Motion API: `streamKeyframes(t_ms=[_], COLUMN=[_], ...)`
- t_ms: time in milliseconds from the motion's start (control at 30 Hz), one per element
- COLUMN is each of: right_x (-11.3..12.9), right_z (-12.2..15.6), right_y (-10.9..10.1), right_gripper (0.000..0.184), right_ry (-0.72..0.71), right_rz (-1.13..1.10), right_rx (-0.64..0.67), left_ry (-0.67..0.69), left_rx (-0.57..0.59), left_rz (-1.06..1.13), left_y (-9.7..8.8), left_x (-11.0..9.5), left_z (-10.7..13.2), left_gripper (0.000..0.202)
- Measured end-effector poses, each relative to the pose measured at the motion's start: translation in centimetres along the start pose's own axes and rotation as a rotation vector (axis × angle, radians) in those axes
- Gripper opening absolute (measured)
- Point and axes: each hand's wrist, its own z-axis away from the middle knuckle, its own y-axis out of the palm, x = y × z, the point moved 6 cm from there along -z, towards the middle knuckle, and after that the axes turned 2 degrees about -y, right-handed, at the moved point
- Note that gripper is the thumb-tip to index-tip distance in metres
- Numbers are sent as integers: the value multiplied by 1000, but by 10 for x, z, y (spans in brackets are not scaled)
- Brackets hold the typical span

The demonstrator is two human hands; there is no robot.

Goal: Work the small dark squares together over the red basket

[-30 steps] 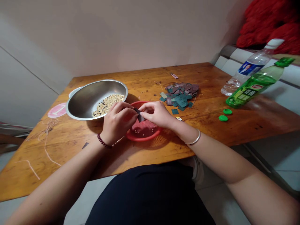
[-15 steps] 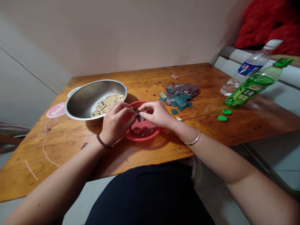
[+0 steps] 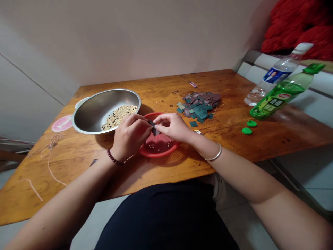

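Observation:
Both hands meet over a small red basket on the wooden table. My left hand and my right hand pinch one small dark square piece between their fingertips, held just above the basket. A few pale beads lie in the basket's mesh bottom. Just left of my left hand stands a steel bowl with pale and dark beans heaped at its near side. A pile of small green and purple squares lies right of my right hand.
A green drink bottle and a clear water bottle lean at the right, with two green caps in front. A pink disc and loose string lie at the left. Red fabric sits beyond the table.

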Motion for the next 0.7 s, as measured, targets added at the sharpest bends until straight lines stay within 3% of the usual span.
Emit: streamKeyframes(t_ms=[700], right_x=[-8], right_z=[0], right_y=[2], right_gripper=[18], right_ry=[38], right_rz=[2], right_rx=[29], left_ry=[-63], left_rx=[52], left_rz=[77], left_y=[2], left_x=[1], left_z=[1], left_gripper=[6])
